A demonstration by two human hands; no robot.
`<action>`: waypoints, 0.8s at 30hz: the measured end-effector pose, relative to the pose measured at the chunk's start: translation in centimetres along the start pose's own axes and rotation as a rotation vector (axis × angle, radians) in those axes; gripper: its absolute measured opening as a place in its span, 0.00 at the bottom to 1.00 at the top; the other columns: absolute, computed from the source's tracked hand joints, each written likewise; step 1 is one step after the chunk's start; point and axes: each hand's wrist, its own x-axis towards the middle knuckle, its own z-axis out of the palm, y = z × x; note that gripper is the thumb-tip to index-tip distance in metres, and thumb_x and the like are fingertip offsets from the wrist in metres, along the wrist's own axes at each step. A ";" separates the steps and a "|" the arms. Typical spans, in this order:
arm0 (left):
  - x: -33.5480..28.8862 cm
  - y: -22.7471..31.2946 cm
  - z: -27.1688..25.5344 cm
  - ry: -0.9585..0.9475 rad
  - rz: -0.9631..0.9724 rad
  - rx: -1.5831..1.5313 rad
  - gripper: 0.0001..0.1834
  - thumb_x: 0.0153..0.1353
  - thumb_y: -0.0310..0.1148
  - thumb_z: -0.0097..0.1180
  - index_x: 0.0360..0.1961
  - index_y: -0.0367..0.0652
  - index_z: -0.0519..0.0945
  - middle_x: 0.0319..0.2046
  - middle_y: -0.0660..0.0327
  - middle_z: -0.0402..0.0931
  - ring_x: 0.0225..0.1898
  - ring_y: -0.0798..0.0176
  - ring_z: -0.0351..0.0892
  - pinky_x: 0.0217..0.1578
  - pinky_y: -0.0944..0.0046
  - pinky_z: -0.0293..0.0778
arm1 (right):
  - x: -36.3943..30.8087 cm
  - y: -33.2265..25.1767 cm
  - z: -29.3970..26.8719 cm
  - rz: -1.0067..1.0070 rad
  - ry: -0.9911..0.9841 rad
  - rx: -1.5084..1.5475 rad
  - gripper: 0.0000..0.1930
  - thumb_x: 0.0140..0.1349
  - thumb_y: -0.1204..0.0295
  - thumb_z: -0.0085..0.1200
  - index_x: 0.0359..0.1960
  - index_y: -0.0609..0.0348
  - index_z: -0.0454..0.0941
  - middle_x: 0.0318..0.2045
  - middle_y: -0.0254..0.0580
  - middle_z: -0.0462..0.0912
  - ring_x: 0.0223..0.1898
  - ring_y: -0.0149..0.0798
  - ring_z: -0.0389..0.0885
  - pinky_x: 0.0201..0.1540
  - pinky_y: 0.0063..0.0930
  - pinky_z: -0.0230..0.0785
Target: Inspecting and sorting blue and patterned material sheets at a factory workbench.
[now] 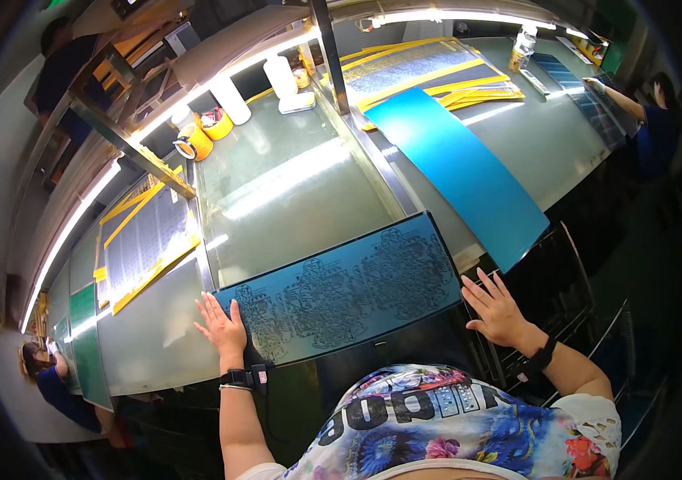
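Note:
A long blue panel [341,292] with dark, circuit-like line patterns lies at the near edge of the glass-topped table [277,216], its front side reaching over the edge. My left hand [225,326] is at the panel's left end, fingers spread and stretched out. At the opposite end, my right hand [502,310] has its fingers extended, with the tips beside the panel's right edge. Neither hand has its fingers wrapped round the panel. Whether the right fingertips touch it I cannot tell. A plain bright blue panel [461,172] lies to the right, sticking out past the table's edge.
Yellow-edged film sheets [429,68] lie at the back right, others [149,244] at the left. Tape rolls [193,142] and a white bottle [280,76] stand behind. A metal post [330,56] rises between sections. Co-workers [653,128] are at both ends; a green panel [89,348] lies left.

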 end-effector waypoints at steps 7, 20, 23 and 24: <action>-4.1 -3.1 -0.6 -0.042 0.013 -0.066 0.38 0.66 0.57 0.33 0.68 0.41 0.51 0.70 0.56 0.44 0.72 0.52 0.35 0.64 0.34 0.32 | 2.7 2.7 1.3 -0.058 0.248 0.081 0.26 0.50 0.80 0.50 0.55 0.59 0.71 0.63 0.44 0.64 0.67 0.53 0.54 0.67 0.48 0.48; -12.5 -4.7 -0.4 0.035 -0.012 -0.090 0.30 0.66 0.49 0.40 0.67 0.55 0.57 0.70 0.56 0.42 0.70 0.43 0.37 0.61 0.29 0.40 | 6.6 1.4 3.9 -0.088 0.305 0.136 0.32 0.43 0.90 0.38 0.55 0.63 0.71 0.60 0.50 0.67 0.65 0.53 0.59 0.67 0.47 0.48; -17.2 -3.8 -0.4 0.081 -0.161 -0.209 0.29 0.66 0.46 0.43 0.67 0.55 0.58 0.69 0.51 0.44 0.69 0.38 0.39 0.59 0.29 0.44 | 6.6 1.5 4.4 -0.081 0.318 0.109 0.34 0.42 0.91 0.37 0.56 0.62 0.71 0.61 0.49 0.66 0.66 0.50 0.58 0.68 0.47 0.47; -18.4 -3.5 -0.5 0.093 -0.237 -0.248 0.29 0.65 0.46 0.45 0.66 0.53 0.60 0.69 0.48 0.44 0.69 0.37 0.39 0.60 0.31 0.46 | 6.6 1.6 4.5 -0.099 0.312 0.116 0.34 0.42 0.91 0.37 0.56 0.62 0.71 0.61 0.49 0.66 0.66 0.50 0.58 0.68 0.47 0.47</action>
